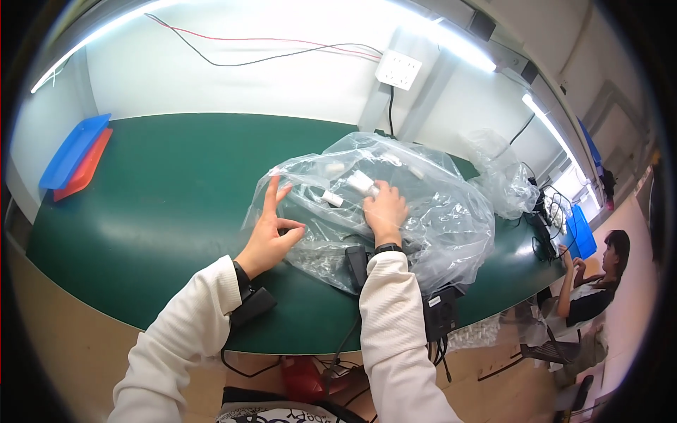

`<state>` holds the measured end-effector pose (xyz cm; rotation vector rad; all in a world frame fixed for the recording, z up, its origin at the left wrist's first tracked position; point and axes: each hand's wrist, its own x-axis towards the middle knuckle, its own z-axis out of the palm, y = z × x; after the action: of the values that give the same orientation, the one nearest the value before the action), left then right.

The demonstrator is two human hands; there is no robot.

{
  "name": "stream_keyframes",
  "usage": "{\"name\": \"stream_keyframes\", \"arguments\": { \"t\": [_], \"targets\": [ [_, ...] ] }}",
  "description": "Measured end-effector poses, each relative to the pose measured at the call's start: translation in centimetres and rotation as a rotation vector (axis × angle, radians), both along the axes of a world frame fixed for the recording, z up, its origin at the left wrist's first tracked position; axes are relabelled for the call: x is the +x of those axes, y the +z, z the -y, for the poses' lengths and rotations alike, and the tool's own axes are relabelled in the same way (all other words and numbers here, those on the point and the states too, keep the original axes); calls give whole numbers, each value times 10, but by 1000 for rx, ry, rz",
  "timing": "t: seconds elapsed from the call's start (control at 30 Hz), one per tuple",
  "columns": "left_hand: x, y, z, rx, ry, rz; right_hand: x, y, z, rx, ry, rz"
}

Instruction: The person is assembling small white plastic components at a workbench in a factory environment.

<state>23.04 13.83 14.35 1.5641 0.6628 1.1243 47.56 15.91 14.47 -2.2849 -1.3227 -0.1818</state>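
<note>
A large clear plastic bag lies spread over the green table in front of me, with several small white pieces inside it. My left hand is at the bag's left edge, fingers apart. Its raised index fingertip touches the film, and its thumb points right. My right hand reaches into the middle of the bag. Its fingers are curled round a white piece, partly hiding it; exactly what the piece is cannot be made out. Both wrists wear black bands with black boxes.
Blue and red trays lean at the table's far left. Another clear bag, black cables and a blue bin are on the right. A person sits beyond. A white socket box hangs at the back.
</note>
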Motion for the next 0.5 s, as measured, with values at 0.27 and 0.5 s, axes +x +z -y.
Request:
{"name": "stream_keyframes", "arguments": {
  "t": [0.27, 0.5],
  "targets": [
    [-1, -1, -3, -8, -53, -15, -26, 19, 18, 490, 310, 169],
    [-3, 8, 3, -85, -5, 194, -62, 40, 40, -166, 883, -1364]
  ]
}}
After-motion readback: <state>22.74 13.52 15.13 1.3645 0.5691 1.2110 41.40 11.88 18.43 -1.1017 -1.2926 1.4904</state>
